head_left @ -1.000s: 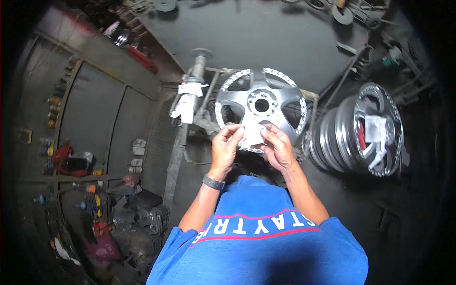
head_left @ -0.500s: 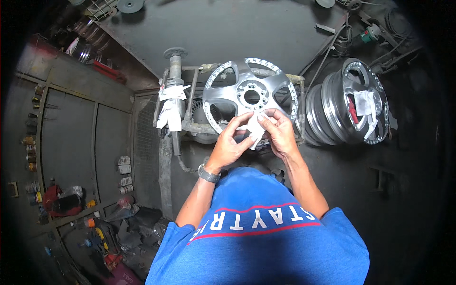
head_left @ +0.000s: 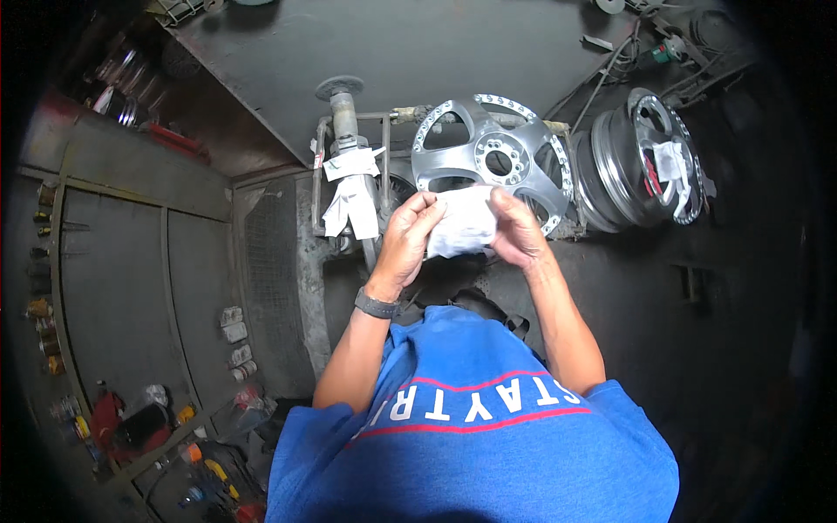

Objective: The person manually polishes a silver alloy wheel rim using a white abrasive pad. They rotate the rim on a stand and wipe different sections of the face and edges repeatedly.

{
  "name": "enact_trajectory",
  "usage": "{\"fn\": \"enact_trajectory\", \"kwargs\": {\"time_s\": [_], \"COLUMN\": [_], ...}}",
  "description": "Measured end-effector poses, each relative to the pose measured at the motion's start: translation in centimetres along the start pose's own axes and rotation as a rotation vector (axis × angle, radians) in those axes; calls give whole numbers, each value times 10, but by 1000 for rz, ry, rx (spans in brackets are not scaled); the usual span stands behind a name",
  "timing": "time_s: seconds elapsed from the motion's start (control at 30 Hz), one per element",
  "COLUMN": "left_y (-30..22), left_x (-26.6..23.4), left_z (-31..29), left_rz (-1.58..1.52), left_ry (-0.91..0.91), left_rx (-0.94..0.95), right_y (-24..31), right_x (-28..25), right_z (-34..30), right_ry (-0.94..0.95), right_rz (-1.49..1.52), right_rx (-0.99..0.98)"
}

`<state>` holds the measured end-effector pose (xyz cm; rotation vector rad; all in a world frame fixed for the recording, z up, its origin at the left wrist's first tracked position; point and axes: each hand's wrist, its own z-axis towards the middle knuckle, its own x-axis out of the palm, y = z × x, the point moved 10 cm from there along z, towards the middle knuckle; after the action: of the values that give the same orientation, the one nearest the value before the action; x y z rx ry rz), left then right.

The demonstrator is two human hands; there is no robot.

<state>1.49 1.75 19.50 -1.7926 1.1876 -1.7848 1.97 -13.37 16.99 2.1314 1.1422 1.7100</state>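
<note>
A crumpled white sheet (head_left: 465,225), cloth or paper, is spread between my hands in front of my chest. My left hand (head_left: 408,234) pinches its left edge between thumb and fingers. At the opposite edge, my right hand (head_left: 520,230) grips it with the thumb on top. Just beyond the sheet, a silver spoked wheel centre (head_left: 453,163) with small holes along its rim leans on a metal frame; the sheet and my hands cover a little of its lower part.
Left of the wheel centre stands a metal post (head_left: 345,118) with white sheets (head_left: 352,200) draped on it. At right lies a silver wheel (head_left: 621,166) with another white cloth (head_left: 670,161). A green power tool (head_left: 664,52) sits far right. Cans (head_left: 44,309) line the left wall.
The white sheet was bunched between my fingertips and is now opened out flat. My hands have moved apart. The view has shifted, so the wheels appear higher and the wheel centre farther right.
</note>
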Motion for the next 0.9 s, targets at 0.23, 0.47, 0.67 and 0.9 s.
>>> {"fn": "enact_trajectory", "kwargs": {"time_s": [0.23,0.47,0.67,0.9], "left_y": [-14,25,-5,-28], "left_x": [-35,-62,-37,-33], "left_z": [-5,-33,-39,-31], "left_rz": [77,92,450,1170], "left_ry": [-20,-107,64,-55], "left_rx": [-65,-207,61,255], "right_y": [11,-42,-31,6], "right_x": [22,-9,30,49], "right_z": [-16,-45,-48,-46], "right_ry": [-56,-297,-232,-314], "right_rz": [-344,-688,-898,-1469], "right_rx": [-288,6,-236,-314]}}
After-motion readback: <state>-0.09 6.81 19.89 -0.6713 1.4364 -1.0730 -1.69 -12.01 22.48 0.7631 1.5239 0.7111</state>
